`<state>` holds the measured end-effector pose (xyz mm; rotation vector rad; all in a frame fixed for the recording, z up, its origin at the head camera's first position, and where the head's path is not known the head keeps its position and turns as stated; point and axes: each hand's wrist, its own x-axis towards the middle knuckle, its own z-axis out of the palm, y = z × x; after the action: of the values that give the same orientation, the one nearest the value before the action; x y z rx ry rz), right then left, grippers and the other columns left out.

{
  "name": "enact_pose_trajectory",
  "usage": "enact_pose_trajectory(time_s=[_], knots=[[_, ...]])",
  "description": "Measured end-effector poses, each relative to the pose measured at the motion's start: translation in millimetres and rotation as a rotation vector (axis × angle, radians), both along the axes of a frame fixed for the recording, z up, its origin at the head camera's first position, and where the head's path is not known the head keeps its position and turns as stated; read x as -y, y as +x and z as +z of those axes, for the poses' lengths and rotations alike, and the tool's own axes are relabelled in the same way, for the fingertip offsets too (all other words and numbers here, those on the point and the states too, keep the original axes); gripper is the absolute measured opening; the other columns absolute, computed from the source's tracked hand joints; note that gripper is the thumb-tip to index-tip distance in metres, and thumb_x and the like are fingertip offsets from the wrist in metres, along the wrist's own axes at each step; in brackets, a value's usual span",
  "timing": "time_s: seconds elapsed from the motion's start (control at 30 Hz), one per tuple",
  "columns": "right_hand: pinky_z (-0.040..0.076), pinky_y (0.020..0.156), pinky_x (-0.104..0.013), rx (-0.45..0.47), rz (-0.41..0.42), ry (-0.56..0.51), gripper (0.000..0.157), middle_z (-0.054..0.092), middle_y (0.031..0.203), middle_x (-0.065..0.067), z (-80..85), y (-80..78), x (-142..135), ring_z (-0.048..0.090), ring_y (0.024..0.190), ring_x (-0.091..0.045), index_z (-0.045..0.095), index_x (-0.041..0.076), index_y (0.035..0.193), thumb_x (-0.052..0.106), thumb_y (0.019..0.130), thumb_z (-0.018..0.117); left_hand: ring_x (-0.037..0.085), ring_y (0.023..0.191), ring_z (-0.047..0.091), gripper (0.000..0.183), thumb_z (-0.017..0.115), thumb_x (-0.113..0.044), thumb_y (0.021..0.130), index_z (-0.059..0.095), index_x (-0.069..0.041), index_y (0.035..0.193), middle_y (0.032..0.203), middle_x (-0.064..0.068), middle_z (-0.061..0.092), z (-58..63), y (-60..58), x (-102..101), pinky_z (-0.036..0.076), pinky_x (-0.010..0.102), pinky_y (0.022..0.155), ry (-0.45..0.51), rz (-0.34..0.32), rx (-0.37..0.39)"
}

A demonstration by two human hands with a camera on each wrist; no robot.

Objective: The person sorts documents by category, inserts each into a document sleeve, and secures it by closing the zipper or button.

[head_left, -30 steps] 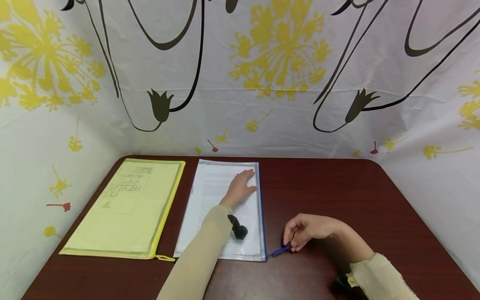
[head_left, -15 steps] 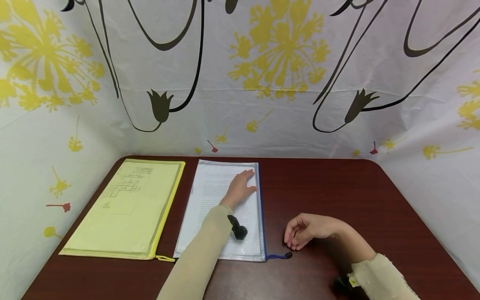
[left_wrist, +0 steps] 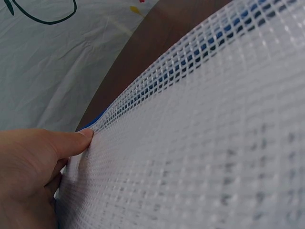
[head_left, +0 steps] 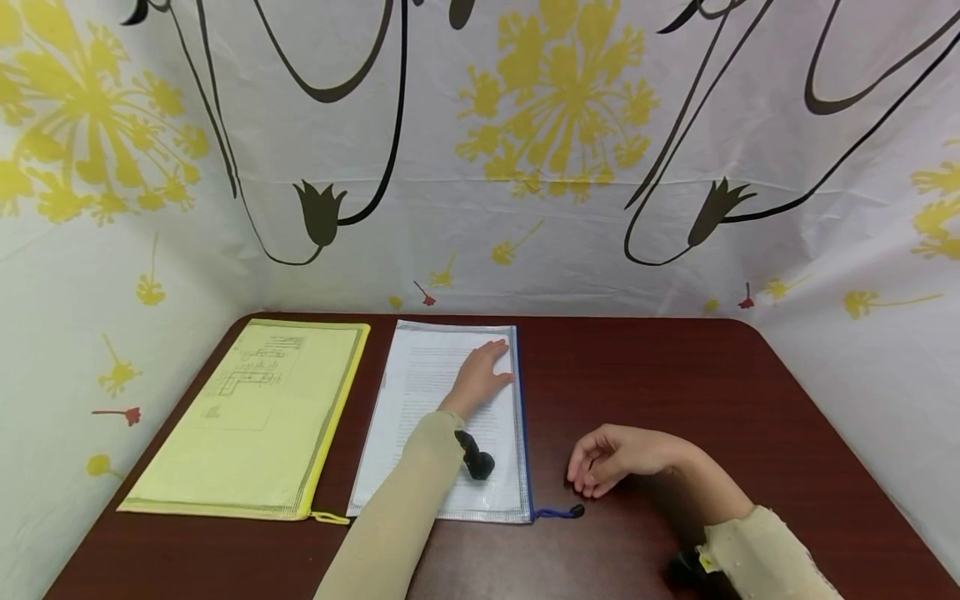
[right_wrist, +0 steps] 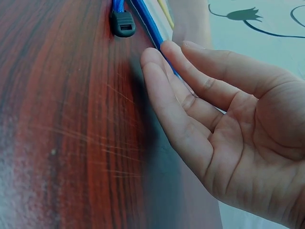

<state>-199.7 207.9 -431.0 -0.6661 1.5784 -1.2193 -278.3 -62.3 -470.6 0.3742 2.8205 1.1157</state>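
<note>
A clear mesh zipper pouch (head_left: 420, 400) with a blue zip edge lies on the table, printed paper inside it. My left hand (head_left: 477, 379) rests flat on its upper right part, fingers straight; the left wrist view shows the thumb (left_wrist: 78, 141) on the mesh near the blue edge. From the pouch's lower right corner runs a blue cord pull (head_left: 555, 512) with a black end (right_wrist: 124, 24), lying on the table. Just above and right of that end, my right hand (head_left: 626, 457) hangs with loosely curled fingers, and its palm holds nothing in the right wrist view.
To the left lies a yellow mesh zipper pouch (head_left: 247, 425) holding a sheet with a drawing, its yellow pull (head_left: 330, 517) pointing towards the white one. The dark red-brown table (head_left: 637, 367) meets a white patterned cloth (head_left: 420, 242) at the back and sides.
A second ago my right fingers pinched the blue cord pull; they let go of it, and it dropped to the table. The left hand and both pouches have stayed put.
</note>
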Motion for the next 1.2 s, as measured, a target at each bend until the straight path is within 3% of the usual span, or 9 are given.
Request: enact_pose_trajectory(time_s=[0.67, 1.2], knots=[[0.062, 0.084, -0.030, 0.002, -0.035, 0.027, 0.032, 0.072, 0.103, -0.005, 10.8, 0.6, -2, 0.070, 0.092, -0.012, 0.055, -0.017, 0.122, 0.005, 0.099, 0.056, 0.029, 0.151, 0.032, 0.059, 0.067, -0.022, 0.095, 0.046, -0.005, 0.148, 0.159, 0.007, 0.040, 1.5, 1.4, -1, 0.024, 0.044, 0.126, 0.016, -0.005, -0.020], [0.062, 0.087, -0.033, -0.136, -0.111, 0.088, 0.033, 0.067, 0.111, -0.019, 19.8, -8.3, -2, 0.069, 0.096, -0.017, 0.058, -0.013, 0.121, 0.013, 0.101, 0.057, 0.030, 0.150, 0.032, 0.059, 0.068, -0.021, 0.095, 0.046, -0.005, 0.148, 0.159, 0.008, 0.040, 3.8, 1.1, -1, 0.024, 0.042, 0.126, 0.004, -0.005, -0.003]])
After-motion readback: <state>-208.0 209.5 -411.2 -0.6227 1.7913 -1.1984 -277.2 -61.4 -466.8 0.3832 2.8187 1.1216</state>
